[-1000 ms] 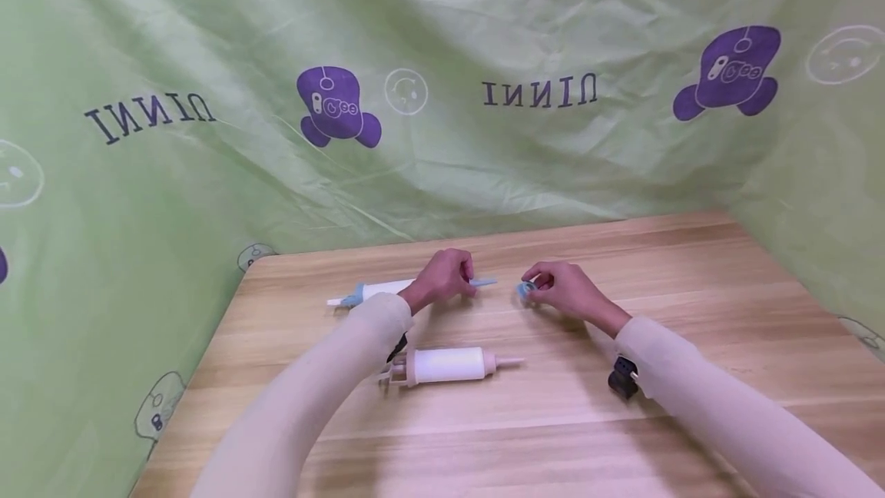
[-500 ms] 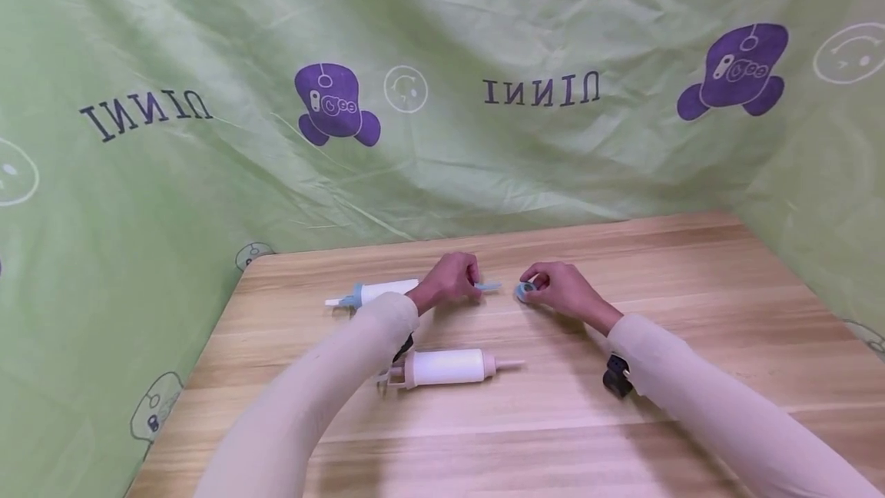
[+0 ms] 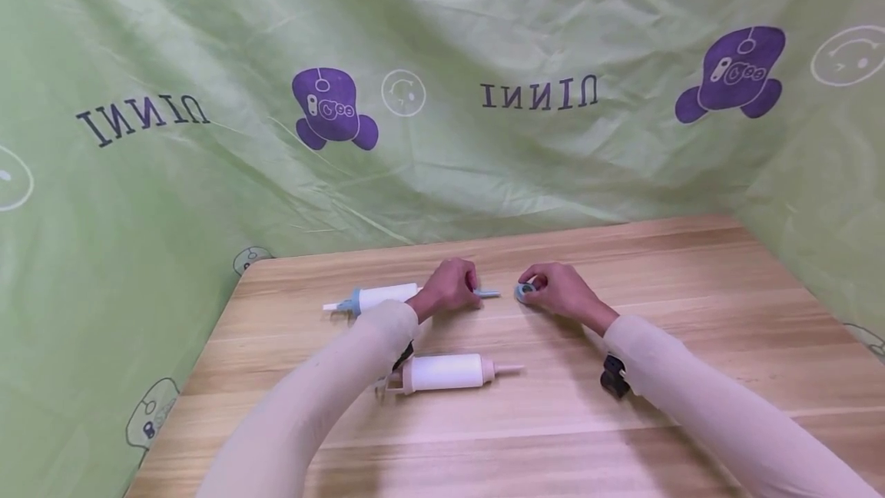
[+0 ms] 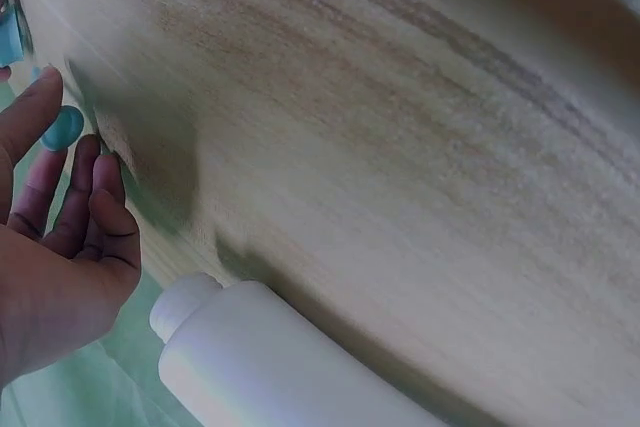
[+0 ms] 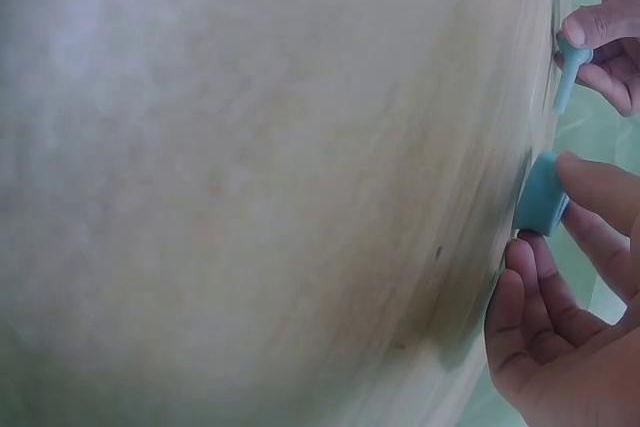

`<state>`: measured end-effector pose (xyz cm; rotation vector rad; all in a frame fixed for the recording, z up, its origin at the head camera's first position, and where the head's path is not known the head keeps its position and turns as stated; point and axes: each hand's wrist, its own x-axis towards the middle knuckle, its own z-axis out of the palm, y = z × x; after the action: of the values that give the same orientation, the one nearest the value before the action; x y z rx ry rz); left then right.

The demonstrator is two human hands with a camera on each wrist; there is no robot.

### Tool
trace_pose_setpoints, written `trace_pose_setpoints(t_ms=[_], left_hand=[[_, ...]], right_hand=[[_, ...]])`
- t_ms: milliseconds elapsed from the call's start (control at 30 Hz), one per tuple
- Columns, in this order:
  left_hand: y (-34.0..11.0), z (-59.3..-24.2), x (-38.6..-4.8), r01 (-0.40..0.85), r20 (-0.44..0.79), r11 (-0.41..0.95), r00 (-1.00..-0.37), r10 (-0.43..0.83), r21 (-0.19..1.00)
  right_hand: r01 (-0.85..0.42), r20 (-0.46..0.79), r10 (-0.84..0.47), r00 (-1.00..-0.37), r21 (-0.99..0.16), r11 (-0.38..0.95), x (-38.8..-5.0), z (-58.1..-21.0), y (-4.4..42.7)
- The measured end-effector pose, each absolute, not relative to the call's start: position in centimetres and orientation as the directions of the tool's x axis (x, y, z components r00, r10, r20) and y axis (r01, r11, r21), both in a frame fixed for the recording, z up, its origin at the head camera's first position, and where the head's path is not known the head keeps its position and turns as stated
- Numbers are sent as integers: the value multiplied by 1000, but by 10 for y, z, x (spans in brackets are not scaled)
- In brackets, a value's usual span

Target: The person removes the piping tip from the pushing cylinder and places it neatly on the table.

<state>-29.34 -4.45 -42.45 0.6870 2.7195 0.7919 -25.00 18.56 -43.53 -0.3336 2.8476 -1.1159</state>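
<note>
My left hand [image 3: 452, 284] pinches a small light-blue nozzle [image 3: 488, 294] between thumb and fingers, its thin tip pointing right. In the right wrist view the nozzle [image 5: 570, 77] shows a wide rounded base and narrow stem. Across a short gap, my right hand [image 3: 561, 288] holds a blue ring-shaped cap [image 5: 541, 197] by its edge, close to the tabletop. A white tube with a blue end fitting [image 3: 389, 295] lies behind my left wrist; its bare white neck [image 4: 185, 305] shows in the left wrist view.
Nearer to me lies a similar white tube with pink fittings [image 3: 448, 372], its pink nozzle pointing right. All sit on a wooden table [image 3: 553, 436]. A green printed cloth [image 3: 442, 175] hangs behind the table and at its sides.
My left hand has shifted slightly right and nearer with the nozzle. The ring cap in my right hand has moved slightly left and its tilt has changed. Both tubes stay put.
</note>
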Motion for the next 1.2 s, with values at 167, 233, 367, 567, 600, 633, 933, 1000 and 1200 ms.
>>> trace_pose_setpoints(t_ms=[167, 233, 367, 567, 600, 633, 933, 1000, 1200], left_hand=[[-44, -422, -291, 383, -93, 761, -862, 498, 523], [-44, -421, -290, 392, -88, 769, -863, 498, 505], [-42, -421, -289, 399, -80, 779, -867, 493, 484], [-42, -424, -287, 398, -90, 776, -862, 499, 489], [-42, -424, -287, 395, -93, 776, -862, 498, 491], [-42, -424, -286, 392, -94, 777, -863, 496, 493], [-42, -420, -284, 375, -147, 799, -859, 490, 470], [-42, -420, -284, 371, -152, 804, -861, 486, 465], [-44, -418, -283, 366, -162, 796, -856, 491, 481]], right_hand=[[-197, 31, -239, -970, -673, 712, -251, -436, 184], [-207, 42, -242, -969, -672, 711, -251, -436, 184], [-221, 60, -245, -968, -672, 707, -251, -436, 184], [-218, 60, -242, -968, -672, 708, -249, -438, 185], [-221, 63, -243, -968, -673, 705, -248, -438, 185], [-224, 67, -245, -967, -676, 701, -248, -439, 186], [-205, 50, -239, -970, -704, 680, -244, -438, 190], [-208, 59, -236, -970, -707, 676, -243, -437, 190], [-210, 76, -225, -971, -719, 662, -237, -434, 188]])
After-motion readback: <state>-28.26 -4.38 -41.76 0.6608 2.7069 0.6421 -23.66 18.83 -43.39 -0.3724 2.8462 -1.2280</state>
